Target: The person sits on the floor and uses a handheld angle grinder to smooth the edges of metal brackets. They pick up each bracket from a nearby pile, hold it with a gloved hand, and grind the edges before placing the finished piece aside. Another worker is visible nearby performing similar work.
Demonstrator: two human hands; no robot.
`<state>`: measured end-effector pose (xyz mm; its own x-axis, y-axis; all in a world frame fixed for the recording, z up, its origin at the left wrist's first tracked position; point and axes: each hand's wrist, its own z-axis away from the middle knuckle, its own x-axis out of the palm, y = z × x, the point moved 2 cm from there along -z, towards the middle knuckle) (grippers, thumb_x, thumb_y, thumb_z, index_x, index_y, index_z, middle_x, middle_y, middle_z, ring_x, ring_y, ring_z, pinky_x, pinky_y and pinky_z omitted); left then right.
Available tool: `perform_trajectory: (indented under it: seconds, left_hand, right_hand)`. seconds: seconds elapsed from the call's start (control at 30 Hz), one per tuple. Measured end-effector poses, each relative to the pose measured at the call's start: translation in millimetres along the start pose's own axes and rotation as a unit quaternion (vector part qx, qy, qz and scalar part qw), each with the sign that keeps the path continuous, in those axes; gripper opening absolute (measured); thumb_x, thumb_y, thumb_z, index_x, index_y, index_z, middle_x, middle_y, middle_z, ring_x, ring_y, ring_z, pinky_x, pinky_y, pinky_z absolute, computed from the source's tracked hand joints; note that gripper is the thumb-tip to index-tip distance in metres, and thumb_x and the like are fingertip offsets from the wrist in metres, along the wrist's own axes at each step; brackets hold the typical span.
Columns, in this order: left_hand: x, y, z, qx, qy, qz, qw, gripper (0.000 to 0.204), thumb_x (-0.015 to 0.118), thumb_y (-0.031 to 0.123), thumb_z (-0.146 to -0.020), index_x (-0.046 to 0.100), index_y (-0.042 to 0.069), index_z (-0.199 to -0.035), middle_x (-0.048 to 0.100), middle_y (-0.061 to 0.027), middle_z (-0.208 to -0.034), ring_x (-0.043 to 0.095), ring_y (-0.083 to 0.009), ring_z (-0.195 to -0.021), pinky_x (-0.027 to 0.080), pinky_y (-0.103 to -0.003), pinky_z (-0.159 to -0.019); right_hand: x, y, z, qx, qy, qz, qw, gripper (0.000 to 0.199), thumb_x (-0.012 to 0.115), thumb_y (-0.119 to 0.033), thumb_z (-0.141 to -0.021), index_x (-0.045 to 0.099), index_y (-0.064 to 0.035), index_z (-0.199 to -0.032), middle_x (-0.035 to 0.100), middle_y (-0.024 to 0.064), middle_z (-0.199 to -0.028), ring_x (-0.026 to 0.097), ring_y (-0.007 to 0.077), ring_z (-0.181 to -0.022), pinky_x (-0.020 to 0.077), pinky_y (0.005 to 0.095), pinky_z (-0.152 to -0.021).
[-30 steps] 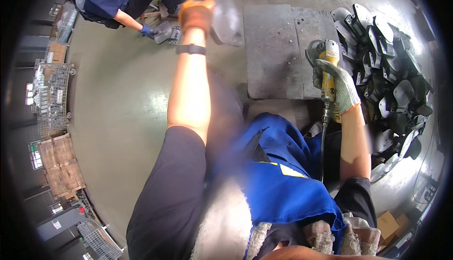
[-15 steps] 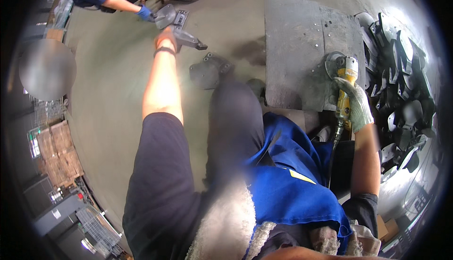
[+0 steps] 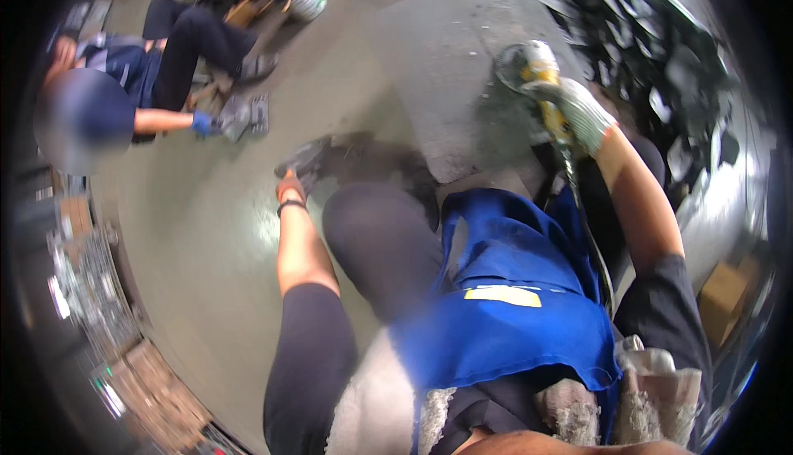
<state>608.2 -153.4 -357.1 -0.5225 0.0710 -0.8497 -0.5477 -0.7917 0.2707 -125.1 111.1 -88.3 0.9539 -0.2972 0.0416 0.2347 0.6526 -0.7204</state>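
My right hand [image 3: 582,112], in a pale knit glove, is wrapped round the yellow body of an angle grinder [image 3: 552,116]. The grinder's round disc head [image 3: 514,66] is over the dark metal plate [image 3: 438,66], but blur hides whether it touches. A cable or hose runs back from the tool toward my lap. Off to the left, my left hand [image 3: 291,186], in an orange glove, is closed at the end of a dark grey metal bracket [image 3: 311,157] low over the floor. Motion smears the bracket's outline and my fingertips.
A seated co-worker [image 3: 136,75] at the far left has a blue-gloved hand at another grey metal part [image 3: 244,116]. Many dark metal parts [image 3: 652,66] are heaped at the right. A white bucket [image 3: 307,0] stands far back; a cardboard box [image 3: 723,302] is at lower right.
My left hand has drawn back from beside the co-worker's part, with the bracket. The view has turned, shifting the co-worker lower and left. My right hand keeps hold of the grinder.
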Motion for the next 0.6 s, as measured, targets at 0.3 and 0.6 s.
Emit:
perform_trajectory:
  seconds: [0.3, 0.6]
  left_hand:
    - [-22, 168, 261, 0.215, -0.324, 0.2, 0.899, 0.05, 0.052, 0.049, -0.101, 0.067, 0.007, -0.122, 0.078, -0.0107, -0.111, 0.076, -0.0247, -0.085, 0.056, -0.035, -0.068]
    - [-83, 273, 541, 0.449, -0.41, 0.237, 0.758, 0.043, 0.063, 0.044, -0.101, 0.068, 0.01, -0.126, 0.078, -0.0133, -0.107, 0.076, -0.0211, -0.079, 0.053, -0.026, -0.06]
  right_hand:
    - [-40, 3, -9, -0.104, 0.207, 0.372, 0.899, 0.045, 0.077, -0.041, -0.083, 0.074, -0.0034, -0.108, 0.074, 0.0153, -0.1, 0.07, 0.0294, -0.091, 0.0528, 0.0396, -0.083]
    - [-37, 2, 2, -0.077, 0.174, 0.288, 0.939, 0.063, 0.081, -0.052, -0.076, 0.073, -0.0003, -0.112, 0.075, 0.0179, -0.104, 0.072, 0.0304, -0.094, 0.0544, 0.0402, -0.085]
